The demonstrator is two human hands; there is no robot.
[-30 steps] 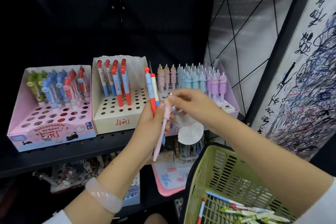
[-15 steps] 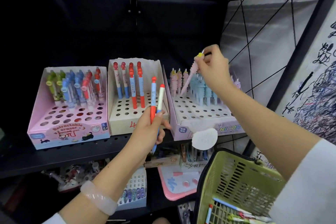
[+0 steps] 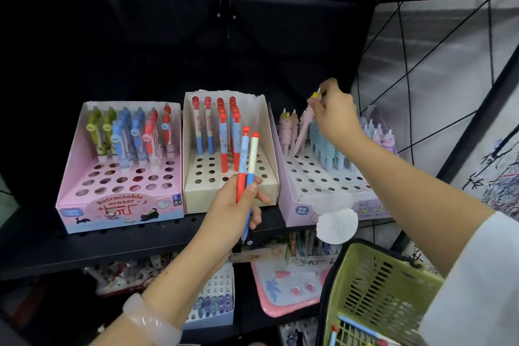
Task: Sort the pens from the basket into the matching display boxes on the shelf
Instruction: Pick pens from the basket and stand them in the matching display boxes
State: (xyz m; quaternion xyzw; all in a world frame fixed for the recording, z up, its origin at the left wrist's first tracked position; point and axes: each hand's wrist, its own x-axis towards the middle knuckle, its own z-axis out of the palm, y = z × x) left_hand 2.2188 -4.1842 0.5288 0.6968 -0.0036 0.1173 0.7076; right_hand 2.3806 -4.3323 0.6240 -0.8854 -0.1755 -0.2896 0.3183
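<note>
My right hand [image 3: 335, 115] pinches the top of a pink unicorn pen [image 3: 304, 128], whose lower tip slants down into the back left of the lilac display box [image 3: 311, 191] beside several pink, blue and purple pens. My left hand [image 3: 233, 208] grips two red-and-blue pens [image 3: 246, 160] upright in front of the cream display box [image 3: 224, 191], which holds several matching pens. A pink eraser-pen box [image 3: 123, 205] stands at the left of the black shelf [image 3: 84, 244]. The green basket [image 3: 373, 289] hangs at the lower right with some pens in it.
A round white tag [image 3: 337, 226] hangs from the lilac box front. The lower shelf holds a pink board [image 3: 286, 289], a small white box [image 3: 213, 303] and other stationery. A wire grid panel [image 3: 421, 70] stands to the right, with a scribbled white board beyond it.
My right hand has lowered the pink pen toward the lilac box's back left holes. My left hand has stayed in place with its two pens.
</note>
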